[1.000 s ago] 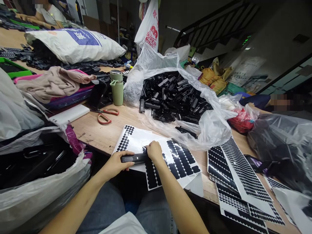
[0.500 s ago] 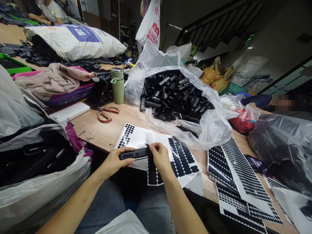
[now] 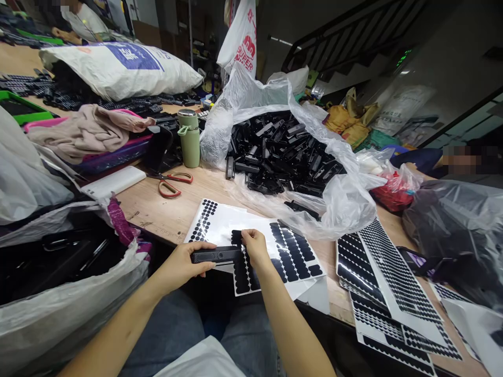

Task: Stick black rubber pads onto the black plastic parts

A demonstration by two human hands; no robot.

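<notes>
My left hand [image 3: 187,262] grips a long, narrow black plastic piece [image 3: 214,255], thumb and fingers along its left part. The piece lies level above the front edge of the table. My right hand [image 3: 256,246] is closed in a pinch at the right end of the piece, with a black sticker [image 3: 236,237] at its fingertips. How far that sticker is off its backing I cannot tell. Beneath both hands lies a white sheet of black stickers [image 3: 288,251], partly covered by my right hand. Another sheet with small round black dots [image 3: 203,220] lies to its left.
A clear plastic bag [image 3: 346,204] heaped with black pieces [image 3: 283,152] stands behind the hands. Red-handled scissors [image 3: 168,188] and a green bottle [image 3: 189,139] are left of it. More sticker sheets [image 3: 393,272] lie at right. An open sack [image 3: 78,309] is at left.
My right hand has shifted slightly up and left from the end of the piece, and a black sticker now shows by its fingertips. My left hand keeps its grip, the piece tilted slightly differently.
</notes>
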